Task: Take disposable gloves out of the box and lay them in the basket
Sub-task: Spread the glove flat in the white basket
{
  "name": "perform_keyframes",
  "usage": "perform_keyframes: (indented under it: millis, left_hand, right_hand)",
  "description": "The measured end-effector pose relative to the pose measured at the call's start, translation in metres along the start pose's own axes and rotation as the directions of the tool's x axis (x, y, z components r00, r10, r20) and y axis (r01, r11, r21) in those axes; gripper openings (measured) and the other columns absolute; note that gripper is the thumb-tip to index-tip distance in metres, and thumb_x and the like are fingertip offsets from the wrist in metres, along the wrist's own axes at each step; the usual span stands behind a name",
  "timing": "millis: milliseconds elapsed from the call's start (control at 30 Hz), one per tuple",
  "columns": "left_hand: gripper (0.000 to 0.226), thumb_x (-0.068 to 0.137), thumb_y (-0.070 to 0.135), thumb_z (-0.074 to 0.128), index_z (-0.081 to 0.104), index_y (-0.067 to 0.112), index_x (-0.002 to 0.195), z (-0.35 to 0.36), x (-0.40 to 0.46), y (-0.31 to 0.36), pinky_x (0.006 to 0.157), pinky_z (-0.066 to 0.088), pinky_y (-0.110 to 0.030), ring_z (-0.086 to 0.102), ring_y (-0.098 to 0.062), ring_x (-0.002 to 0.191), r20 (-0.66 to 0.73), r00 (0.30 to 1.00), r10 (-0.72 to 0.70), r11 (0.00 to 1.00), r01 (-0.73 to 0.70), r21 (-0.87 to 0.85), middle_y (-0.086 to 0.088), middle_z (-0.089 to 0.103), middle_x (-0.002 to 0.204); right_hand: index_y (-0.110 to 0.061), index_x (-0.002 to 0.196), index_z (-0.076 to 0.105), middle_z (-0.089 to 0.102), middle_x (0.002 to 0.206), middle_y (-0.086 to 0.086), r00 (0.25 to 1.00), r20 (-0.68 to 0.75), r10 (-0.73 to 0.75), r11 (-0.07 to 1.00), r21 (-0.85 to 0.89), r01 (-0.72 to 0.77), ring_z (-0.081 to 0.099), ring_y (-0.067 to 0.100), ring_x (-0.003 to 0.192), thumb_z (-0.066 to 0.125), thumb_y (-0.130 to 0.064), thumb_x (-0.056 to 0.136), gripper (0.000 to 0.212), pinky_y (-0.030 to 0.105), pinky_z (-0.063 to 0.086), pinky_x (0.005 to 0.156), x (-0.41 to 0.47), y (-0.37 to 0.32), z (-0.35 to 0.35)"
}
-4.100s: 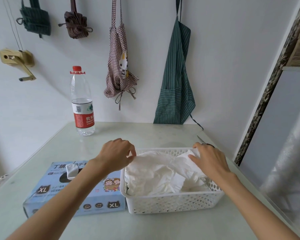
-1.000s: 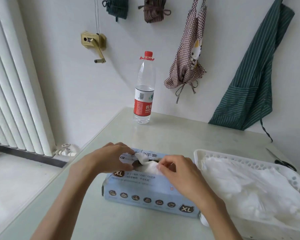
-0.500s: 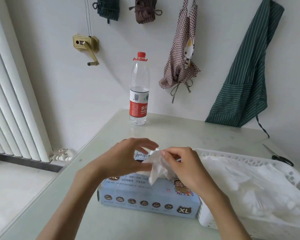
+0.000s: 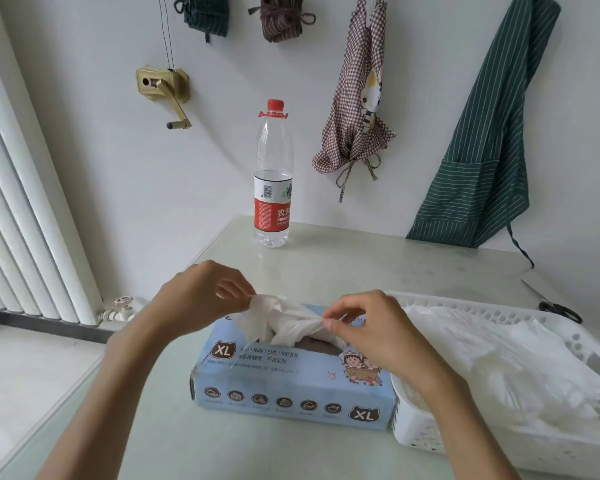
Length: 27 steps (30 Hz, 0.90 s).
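A light blue glove box [image 4: 291, 386] marked XL lies on the table in front of me. A white disposable glove [image 4: 281, 320] is stretched just above the box's top opening. My left hand [image 4: 201, 299] pinches its left end and my right hand [image 4: 364, 323] pinches its right end. Directly right of the box stands a white perforated basket [image 4: 499, 306], and several white gloves [image 4: 506, 362] lie piled in it.
A water bottle [image 4: 273, 178] with a red cap stands at the back of the table. Black-handled scissors [image 4: 555, 304] lie behind the basket. Aprons hang on the wall behind. A white radiator [image 4: 25, 209] is at the left, beyond the table's edge.
Both hands went from the basket to the box, took hold of a glove at its opening, lifted it and have drawn it out sideways between them.
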<state>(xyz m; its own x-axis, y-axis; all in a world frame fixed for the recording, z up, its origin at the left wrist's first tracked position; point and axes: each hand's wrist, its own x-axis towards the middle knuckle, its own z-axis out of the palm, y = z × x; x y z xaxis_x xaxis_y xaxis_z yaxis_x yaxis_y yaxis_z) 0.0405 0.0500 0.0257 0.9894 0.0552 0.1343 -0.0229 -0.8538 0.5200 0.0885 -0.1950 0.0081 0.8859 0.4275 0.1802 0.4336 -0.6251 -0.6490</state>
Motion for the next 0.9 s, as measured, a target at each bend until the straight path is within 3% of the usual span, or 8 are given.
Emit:
perform_keyframes:
  millis: [100,200,300,400,467,633,733,900]
  left_hand:
    - [0.038,0.082,0.019,0.072,0.056,0.045,0.106,-0.006,-0.001,0.002,0.096,0.046,-0.031,0.057,0.010,0.098,-0.064,0.995,0.081,0.996,-0.083,-0.035,0.030,0.060,0.107]
    - [0.037,0.081,0.043,0.067,0.060,0.038,0.117,-0.002,-0.004,0.026,0.096,0.041,-0.018,0.054,0.012,0.105,-0.014,0.974,0.228,0.959,-0.227,-0.171,0.030,0.060,0.113]
    - [0.043,0.072,0.057,0.071,0.063,0.040,0.110,0.017,-0.003,0.037,0.085,0.043,-0.015,0.055,0.012,0.097,0.095,0.967,0.236,0.972,-0.236,-0.015,0.032,0.061,0.101]
    - [0.022,0.083,0.050,0.064,0.070,0.037,0.100,0.024,0.004,0.031,0.077,0.047,-0.022,0.059,0.004,0.087,0.021,0.979,0.203,0.973,-0.204,0.103,0.021,0.069,0.098]
    - [0.019,0.087,0.047,0.060,0.073,0.033,0.091,0.023,0.006,0.026,0.080,0.051,-0.031,0.063,0.000,0.084,-0.020,0.982,0.186,0.982,-0.186,0.013,0.019,0.071,0.091]
    - [0.044,0.084,0.059,0.050,0.071,0.022,0.077,0.014,0.003,0.023,0.075,0.054,-0.043,0.067,-0.018,0.077,-0.193,0.965,0.175,0.967,-0.206,-0.152,0.006,0.072,0.074]
    - [0.028,0.089,0.045,0.060,0.073,0.023,0.077,0.009,0.003,0.021,0.074,0.054,-0.034,0.068,-0.009,0.075,-0.238,0.958,0.162,0.944,-0.221,-0.246,0.012,0.072,0.076]
    - [0.011,0.082,0.017,0.071,0.073,0.026,0.088,0.005,0.004,0.002,0.082,0.053,-0.017,0.069,0.002,0.084,-0.170,0.975,0.146,0.928,-0.194,-0.317,0.017,0.073,0.085]
  right_hand:
    - [-0.027,0.072,0.071,0.071,0.074,-0.013,1.000,-0.024,0.002,0.996,0.084,0.000,0.065,0.000,0.075,0.078,-0.030,0.075,0.008,0.035,0.054,0.080,0.001,0.001,0.000]
    - [-0.026,0.069,0.069,0.070,0.073,-0.011,0.999,-0.051,0.008,0.992,0.124,-0.001,0.065,0.003,0.073,0.081,-0.030,0.071,0.013,0.036,0.055,0.078,0.002,-0.002,0.005]
    - [-0.026,0.069,0.070,0.070,0.076,-0.010,0.999,-0.032,0.000,0.985,0.170,0.005,0.064,0.003,0.075,0.081,-0.032,0.071,0.012,0.023,0.050,0.070,0.001,-0.008,0.006]
    - [-0.027,0.073,0.071,0.070,0.079,-0.016,0.995,-0.098,-0.027,0.973,0.225,0.048,0.062,0.001,0.078,0.076,-0.028,0.078,0.007,0.016,0.045,0.069,0.002,-0.012,0.003]
    - [-0.031,0.082,0.071,0.070,0.085,-0.019,0.991,-0.132,-0.022,0.969,0.240,0.053,0.062,-0.001,0.085,0.071,-0.029,0.083,0.002,0.018,0.046,0.074,0.003,-0.013,0.001]
    - [-0.039,0.111,0.061,0.061,0.106,-0.024,1.000,0.005,-0.001,0.997,0.079,0.001,0.056,-0.004,0.099,0.074,-0.049,0.074,0.040,0.023,0.047,0.085,-0.001,-0.008,0.005]
    - [-0.029,0.085,0.071,0.070,0.082,-0.016,0.984,-0.170,-0.060,0.979,0.180,0.090,0.063,-0.002,0.077,0.069,-0.032,0.085,0.003,0.020,0.050,0.071,0.000,-0.012,-0.002]
    - [-0.024,0.087,0.072,0.072,0.086,-0.015,0.976,-0.181,-0.124,0.902,0.390,0.187,0.067,0.003,0.084,0.069,-0.011,0.085,0.013,0.011,0.049,0.077,0.000,-0.015,-0.018]
